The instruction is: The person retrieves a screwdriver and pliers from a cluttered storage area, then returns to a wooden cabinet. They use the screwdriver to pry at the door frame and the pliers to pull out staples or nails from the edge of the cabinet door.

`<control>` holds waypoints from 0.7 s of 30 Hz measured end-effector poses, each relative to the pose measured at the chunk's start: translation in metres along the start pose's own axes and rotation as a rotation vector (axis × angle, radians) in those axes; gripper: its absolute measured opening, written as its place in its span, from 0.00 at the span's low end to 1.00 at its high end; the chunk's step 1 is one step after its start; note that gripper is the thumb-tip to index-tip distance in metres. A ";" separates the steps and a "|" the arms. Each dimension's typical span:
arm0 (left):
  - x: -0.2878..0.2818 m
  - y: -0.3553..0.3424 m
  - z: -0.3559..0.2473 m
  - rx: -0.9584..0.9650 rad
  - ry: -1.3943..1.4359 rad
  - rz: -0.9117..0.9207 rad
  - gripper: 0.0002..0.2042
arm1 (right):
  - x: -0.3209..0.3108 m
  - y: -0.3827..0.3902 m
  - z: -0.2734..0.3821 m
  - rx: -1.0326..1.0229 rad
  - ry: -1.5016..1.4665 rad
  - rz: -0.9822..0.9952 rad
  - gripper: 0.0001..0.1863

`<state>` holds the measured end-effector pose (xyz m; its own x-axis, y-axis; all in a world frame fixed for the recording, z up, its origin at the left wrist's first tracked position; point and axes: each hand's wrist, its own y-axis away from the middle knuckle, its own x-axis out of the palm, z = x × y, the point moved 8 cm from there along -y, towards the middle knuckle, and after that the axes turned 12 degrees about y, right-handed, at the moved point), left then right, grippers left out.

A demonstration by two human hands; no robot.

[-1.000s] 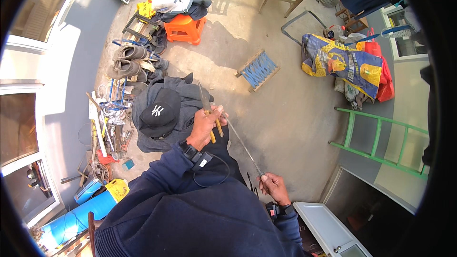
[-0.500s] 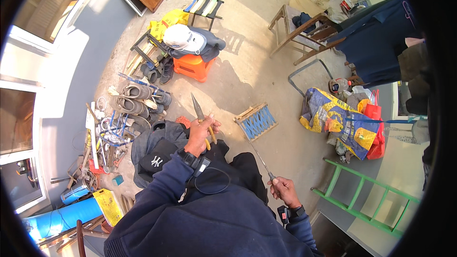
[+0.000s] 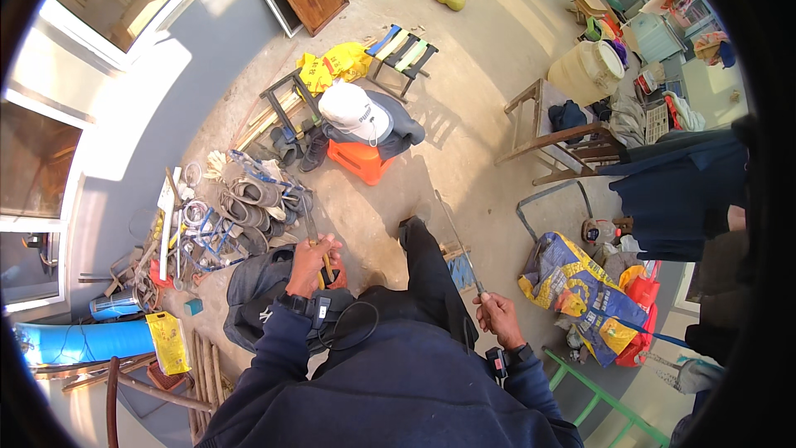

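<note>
My left hand [image 3: 313, 264] is closed round a pointed grey metal tool [image 3: 309, 220] with two yellowish handles, pliers or shears; its tip points away from me. In my closed right hand [image 3: 498, 318] is a long thin metal rod [image 3: 455, 233] with a grey handle, like a long screwdriver or awl. Its far end angles up and to the left. Between my hands a leg in black trousers [image 3: 431, 278] reaches forward, a dark shoe [image 3: 410, 231] at its end. Beyond the right hand, a small wooden frame with blue webbing [image 3: 461, 272] lies on the floor, partly hidden by the leg.
At left lie piled shoes and tools [image 3: 240, 207] and a dark bag [image 3: 264, 286]. Ahead stands an orange stool [image 3: 361, 162] with a white cap [image 3: 355, 110]. A wooden chair [image 3: 572, 145], printed sacks [image 3: 580, 294] and a green ladder [image 3: 601, 398] are at right.
The view has shifted, with the room's things lower in it. My leg has come forward over the webbed frame. Both hands keep their tools; the rod now points more steeply away.
</note>
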<state>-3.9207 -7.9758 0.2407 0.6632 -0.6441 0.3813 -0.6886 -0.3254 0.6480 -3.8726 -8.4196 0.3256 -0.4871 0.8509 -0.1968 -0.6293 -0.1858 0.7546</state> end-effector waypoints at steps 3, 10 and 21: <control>0.017 -0.046 -0.007 0.020 -0.140 0.006 0.08 | -0.032 -0.045 0.025 0.016 0.003 -0.009 0.18; 0.131 -0.175 -0.008 -0.096 -0.481 -0.074 0.16 | -0.148 -0.173 0.107 0.052 -0.032 -0.085 0.15; 0.339 -0.334 -0.032 -0.171 -0.580 0.057 0.10 | -0.329 -0.293 0.250 0.016 -0.068 -0.214 0.13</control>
<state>-3.4566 -8.0636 0.1746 0.3253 -0.9452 0.0282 -0.6296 -0.1943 0.7522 -3.3761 -8.5222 0.3259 -0.3008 0.9015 -0.3112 -0.7040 0.0102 0.7101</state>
